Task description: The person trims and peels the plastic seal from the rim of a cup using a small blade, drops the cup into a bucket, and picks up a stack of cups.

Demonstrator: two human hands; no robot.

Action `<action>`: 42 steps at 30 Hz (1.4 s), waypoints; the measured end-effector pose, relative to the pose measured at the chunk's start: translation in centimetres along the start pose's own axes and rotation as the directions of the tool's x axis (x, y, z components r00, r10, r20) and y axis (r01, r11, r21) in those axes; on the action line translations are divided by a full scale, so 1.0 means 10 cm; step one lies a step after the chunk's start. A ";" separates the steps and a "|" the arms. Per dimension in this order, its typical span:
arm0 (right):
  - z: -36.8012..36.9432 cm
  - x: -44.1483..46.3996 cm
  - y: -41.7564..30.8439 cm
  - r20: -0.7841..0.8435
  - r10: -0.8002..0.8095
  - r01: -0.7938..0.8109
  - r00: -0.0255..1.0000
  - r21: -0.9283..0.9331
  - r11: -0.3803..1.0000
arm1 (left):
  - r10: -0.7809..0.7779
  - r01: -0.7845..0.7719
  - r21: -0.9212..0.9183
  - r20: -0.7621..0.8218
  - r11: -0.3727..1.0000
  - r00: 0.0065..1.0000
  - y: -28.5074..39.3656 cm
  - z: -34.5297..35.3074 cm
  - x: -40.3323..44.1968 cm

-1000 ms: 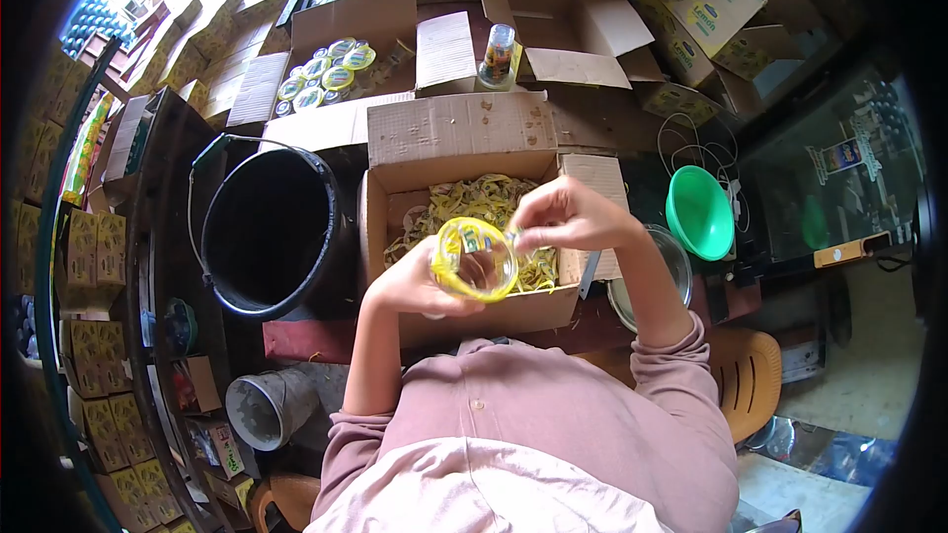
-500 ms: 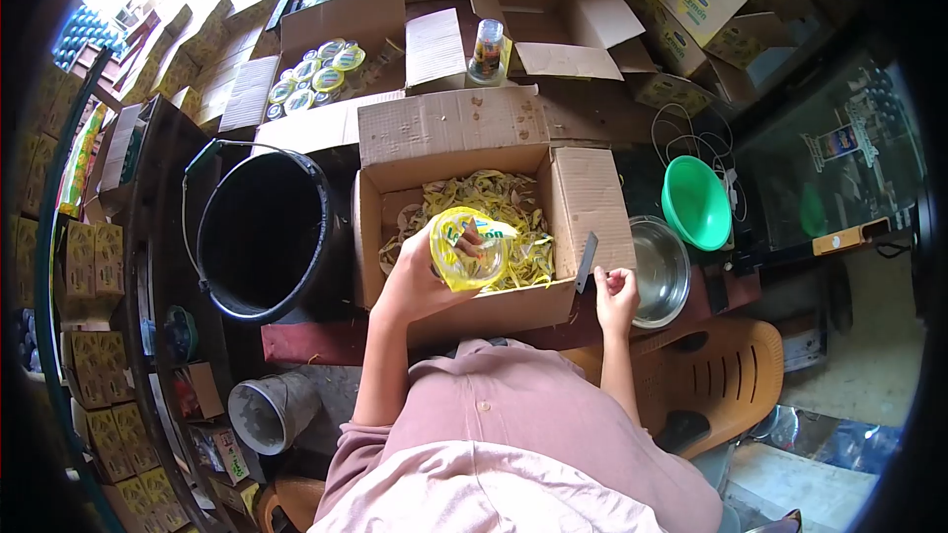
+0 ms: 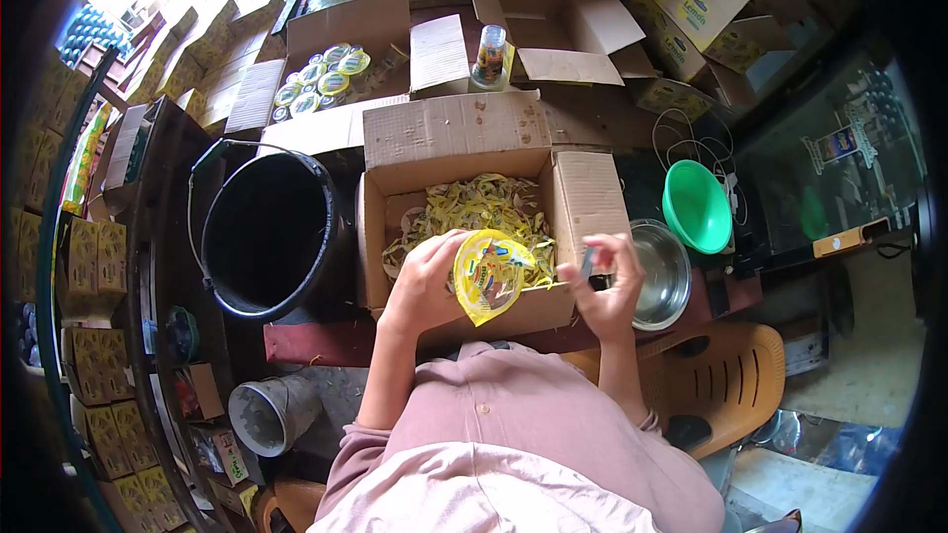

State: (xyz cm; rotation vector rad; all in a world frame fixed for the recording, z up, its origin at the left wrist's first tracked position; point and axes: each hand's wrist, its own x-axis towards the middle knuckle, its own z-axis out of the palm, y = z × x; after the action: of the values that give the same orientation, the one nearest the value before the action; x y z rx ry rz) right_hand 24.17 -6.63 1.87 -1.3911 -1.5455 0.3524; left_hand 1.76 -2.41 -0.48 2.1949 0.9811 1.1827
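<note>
My left hand (image 3: pixel 427 283) is wrapped round a cup with a yellow printed lid film (image 3: pixel 488 278), tilted so its top shows. To its right, my right hand (image 3: pixel 608 286) is closed on a small dark flat blade (image 3: pixel 588 265), held between thumb and fingers. Both hands are over the near edge of an open cardboard box (image 3: pixel 459 128). Inside the box lies a heap of yellow film scraps (image 3: pixel 484 202). The cup and the blade are apart.
A black bucket (image 3: pixel 326 237) stands left of the box. To the right are a steel bowl (image 3: pixel 681 276) and a green bowl (image 3: pixel 697 205). Behind are a carton of lidded cups (image 3: pixel 334 83) and a clear cup stack (image 3: pixel 490 57). A grey bucket (image 3: pixel 262 415) is at lower left.
My right hand has picked up the blade from the box's right edge and raised it. My left hand has turned the cup, and its lid film now faces up.
</note>
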 end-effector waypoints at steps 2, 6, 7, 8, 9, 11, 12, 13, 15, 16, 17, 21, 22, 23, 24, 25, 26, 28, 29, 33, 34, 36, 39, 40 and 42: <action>0.10 0.21 -0.27 0.097 -0.291 0.295 0.952 -0.029 0.955 | 0.005 -0.005 0.007 0.016 1.000 1.000 0.02 0.03 0.01; 0.31 0.41 -0.27 0.282 -0.492 0.528 0.824 -0.064 0.847 | -0.003 0.003 -0.008 0.042 1.000 0.999 0.06 -0.01 0.01; 0.34 0.42 -0.26 0.273 -0.502 0.530 0.821 -0.033 0.848 | -0.011 0.011 0.001 0.034 1.000 0.999 0.06 -0.02 0.01; 0.36 0.44 -0.25 0.265 -0.512 0.531 0.817 -0.001 0.848 | -0.022 0.021 0.009 0.024 1.000 0.999 0.06 -0.03 0.01; 0.39 0.45 -0.23 0.258 -0.519 0.530 0.815 0.030 0.847 | -0.032 0.032 0.016 0.016 0.999 0.999 0.06 -0.02 0.00; 0.49 0.49 -0.19 0.194 -0.440 0.421 0.877 0.131 0.897 | -0.104 0.103 -0.036 -0.010 0.994 0.995 0.03 0.03 0.01; 0.55 0.51 -0.14 0.165 -0.393 0.364 0.904 0.183 0.913 | -0.138 0.137 -0.063 -0.020 0.989 0.990 0.01 0.06 0.02; 0.64 0.53 -0.05 0.147 -0.316 0.276 0.937 0.237 0.931 | -0.159 0.157 -0.036 -0.044 0.987 0.986 -0.04 0.12 0.04; 0.83 0.58 0.11 0.116 -0.239 0.216 0.964 0.177 0.960 | -0.198 0.201 0.016 -0.088 0.980 0.976 -0.22 0.27 0.07; 0.94 0.58 0.20 0.104 -0.185 0.166 0.977 0.174 0.971 | -0.209 0.218 0.087 -0.101 0.972 0.973 -0.31 0.35 0.07; 1.03 0.59 0.28 0.107 -0.133 0.114 0.985 0.165 0.980 | -0.227 0.238 0.113 -0.102 0.965 0.969 -0.38 0.41 0.07; 1.30 0.58 0.52 0.088 -0.057 0.043 0.994 0.152 0.987 | -0.265 0.282 0.191 -0.113 0.940 0.958 -0.56 0.53 0.02; 1.35 0.57 0.56 0.087 -0.036 0.022 0.996 0.154 0.988 | -0.277 0.295 0.205 -0.109 0.933 0.955 -0.58 0.54 0.01; 1.39 0.57 0.59 0.074 -0.024 0.011 0.997 0.166 0.986 | -0.290 0.307 0.219 -0.106 0.926 0.951 -0.60 0.55 0.01; 1.44 0.57 0.63 0.062 -0.011 0.000 0.998 0.177 0.984 | -0.290 0.307 0.235 -0.107 0.922 0.951 -0.61 0.55 0.00; 1.47 0.56 0.67 0.051 0.002 -0.012 0.999 0.188 0.982 | -0.289 0.308 0.251 -0.109 0.918 0.951 -0.62 0.56 -0.01; 1.50 0.58 0.70 0.052 -0.005 -0.004 0.999 0.166 0.986 | -0.288 0.307 0.265 -0.111 0.914 0.951 -0.63 0.57 -0.01; 1.54 0.59 0.77 0.054 -0.017 0.010 0.998 0.119 0.993 | -0.294 0.314 0.277 -0.115 0.908 0.949 -0.64 0.59 -0.01; 1.56 0.58 0.79 0.052 0.003 -0.009 0.999 0.117 0.993 | -0.296 0.317 0.283 -0.116 0.905 0.948 -0.65 0.60 -0.01; 1.62 0.56 0.84 0.041 0.050 -0.054 0.998 0.106 0.993 | -0.303 0.325 0.299 -0.118 0.897 0.946 -0.65 0.62 -0.03; 1.65 0.56 0.88 0.030 0.024 -0.026 0.999 0.085 0.996 | -0.299 0.320 0.306 -0.117 0.897 0.947 -0.64 0.62 -0.04; 1.65 0.58 0.88 0.083 0.050 -0.057 0.995 0.093 0.994 | -0.301 0.322 0.280 -0.116 0.904 0.947 -0.64 0.61 -0.05; 1.43 0.69 0.90 0.409 0.130 -0.244 0.903 0.240 0.940 | -0.333 0.337 0.068 -0.061 0.939 0.941 -0.65 0.52 -0.07; 1.29 0.78 0.91 0.591 0.153 -0.382 0.792 0.284 0.880 | -0.343 0.342 -0.081 -0.004 0.936 0.939 -0.63 0.45 -0.08; 1.15 0.82 0.93 0.792 0.089 -0.532 0.604 0.317 0.785 | -0.376 0.381 -0.381 0.093 0.842 0.922 -0.61 0.44 -0.13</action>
State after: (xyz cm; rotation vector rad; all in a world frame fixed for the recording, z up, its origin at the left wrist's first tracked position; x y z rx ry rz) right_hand 21.68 7.70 -6.77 -1.0970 -1.5994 1.6537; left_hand 2.73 0.24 -7.51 1.6008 1.0103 1.0618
